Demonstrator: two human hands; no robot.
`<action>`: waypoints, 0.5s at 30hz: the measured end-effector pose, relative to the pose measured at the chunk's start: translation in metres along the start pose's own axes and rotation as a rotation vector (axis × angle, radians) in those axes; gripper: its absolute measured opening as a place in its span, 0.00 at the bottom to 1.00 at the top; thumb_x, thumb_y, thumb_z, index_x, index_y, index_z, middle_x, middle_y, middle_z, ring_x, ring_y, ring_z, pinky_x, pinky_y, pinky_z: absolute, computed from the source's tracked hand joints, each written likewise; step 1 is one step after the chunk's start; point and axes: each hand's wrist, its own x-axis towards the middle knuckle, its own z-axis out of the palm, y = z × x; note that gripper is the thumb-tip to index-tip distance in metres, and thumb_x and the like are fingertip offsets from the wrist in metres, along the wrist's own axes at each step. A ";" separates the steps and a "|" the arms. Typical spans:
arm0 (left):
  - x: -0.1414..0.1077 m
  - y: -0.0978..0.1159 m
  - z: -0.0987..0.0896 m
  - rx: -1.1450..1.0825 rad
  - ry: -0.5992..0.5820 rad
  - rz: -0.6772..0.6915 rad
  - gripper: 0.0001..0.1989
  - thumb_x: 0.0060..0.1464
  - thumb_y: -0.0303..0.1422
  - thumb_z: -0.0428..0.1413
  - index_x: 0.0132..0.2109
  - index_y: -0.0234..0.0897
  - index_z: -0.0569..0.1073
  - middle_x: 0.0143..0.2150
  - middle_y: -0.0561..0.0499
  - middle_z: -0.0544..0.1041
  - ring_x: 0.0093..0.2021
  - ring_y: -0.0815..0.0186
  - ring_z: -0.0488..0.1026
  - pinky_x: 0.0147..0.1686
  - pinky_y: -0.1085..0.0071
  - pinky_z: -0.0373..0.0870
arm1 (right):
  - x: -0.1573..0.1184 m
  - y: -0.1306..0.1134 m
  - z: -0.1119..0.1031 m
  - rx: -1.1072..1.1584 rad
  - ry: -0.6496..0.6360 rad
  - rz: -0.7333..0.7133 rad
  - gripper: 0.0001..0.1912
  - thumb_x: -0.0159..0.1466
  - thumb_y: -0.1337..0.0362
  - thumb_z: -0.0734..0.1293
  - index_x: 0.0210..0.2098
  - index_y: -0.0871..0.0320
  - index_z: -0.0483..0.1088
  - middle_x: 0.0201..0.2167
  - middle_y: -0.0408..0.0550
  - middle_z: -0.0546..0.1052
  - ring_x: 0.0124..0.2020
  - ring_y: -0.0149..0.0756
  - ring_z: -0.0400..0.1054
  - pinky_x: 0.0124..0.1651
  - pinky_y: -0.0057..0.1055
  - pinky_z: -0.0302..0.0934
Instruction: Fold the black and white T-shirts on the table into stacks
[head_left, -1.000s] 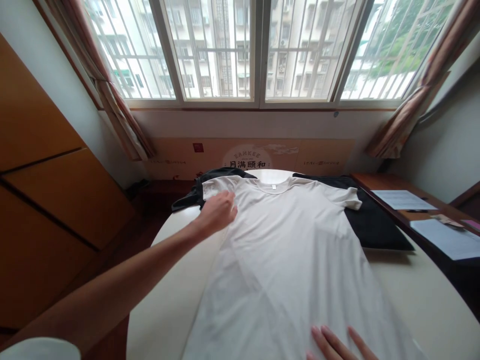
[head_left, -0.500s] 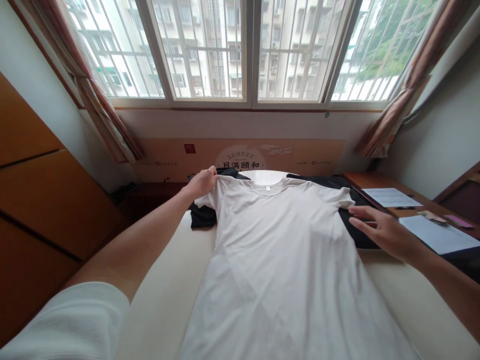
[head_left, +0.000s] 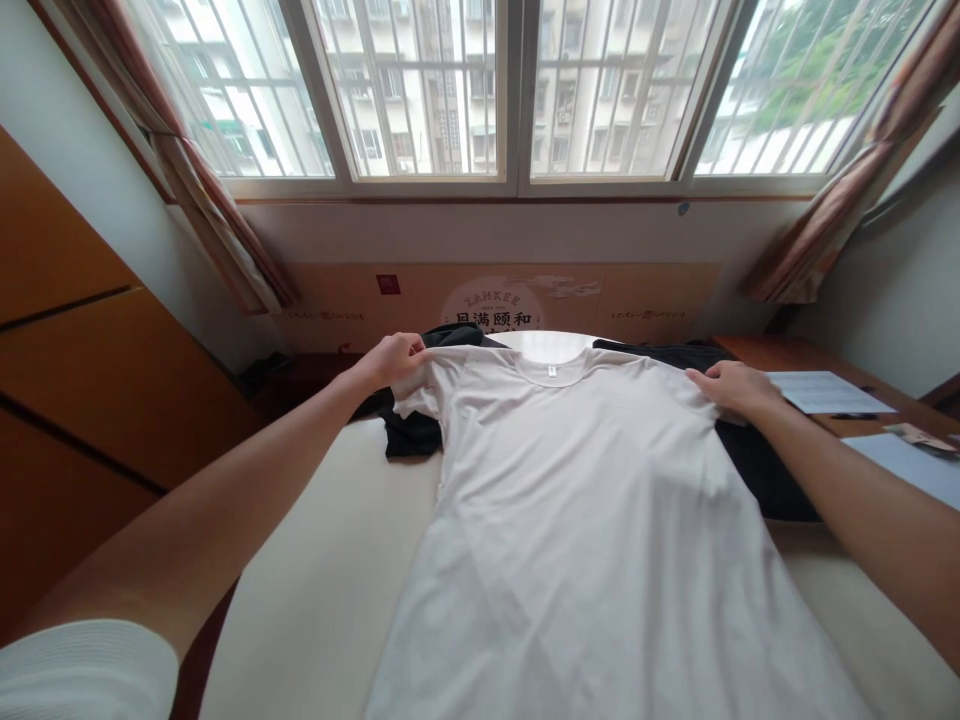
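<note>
A white short-sleeved T-shirt (head_left: 585,500) lies spread over a pale table (head_left: 322,560), its neckline with a small label at the far end. The fingers of my left hand (head_left: 397,358) are closed on the shirt's left sleeve near the shoulder. At the opposite sleeve, my right hand (head_left: 735,388) has its thumb and fingers pinched on the fabric. Dark cloth (head_left: 412,435) shows beside and behind the left sleeve, and more dark cloth (head_left: 772,475) lies under and past the right sleeve.
A brown wooden desk (head_left: 765,350) with paper sheets (head_left: 829,391) stands at the right. Behind the table are a printed tan board (head_left: 337,290) and a barred window. An orange-brown cabinet (head_left: 97,400) is at the left, and curtains (head_left: 202,220) hang at the window's sides.
My right hand, open beside the right sleeve before, has closed on it. My left hand keeps its hold. The view has shifted slightly.
</note>
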 end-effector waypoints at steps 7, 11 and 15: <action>-0.005 0.000 -0.008 -0.055 0.194 -0.089 0.16 0.63 0.45 0.55 0.40 0.36 0.79 0.39 0.44 0.82 0.43 0.55 0.78 0.47 0.65 0.71 | 0.010 0.007 -0.011 -0.084 -0.038 -0.076 0.18 0.70 0.52 0.64 0.43 0.60 0.78 0.54 0.75 0.76 0.56 0.66 0.68 0.52 0.56 0.59; 0.003 0.000 -0.016 -0.069 0.257 -0.151 0.17 0.64 0.45 0.55 0.40 0.36 0.79 0.42 0.42 0.82 0.46 0.54 0.78 0.51 0.64 0.71 | 0.021 0.005 -0.020 0.004 -0.031 -0.096 0.19 0.72 0.55 0.60 0.47 0.62 0.75 0.50 0.72 0.79 0.49 0.55 0.73 0.49 0.46 0.60; 0.017 -0.014 -0.021 -0.021 0.263 -0.196 0.17 0.65 0.45 0.54 0.41 0.35 0.80 0.45 0.41 0.83 0.48 0.53 0.78 0.53 0.63 0.71 | 0.035 0.002 -0.022 0.018 0.034 -0.064 0.21 0.72 0.54 0.59 0.49 0.64 0.75 0.51 0.73 0.79 0.49 0.55 0.73 0.49 0.45 0.61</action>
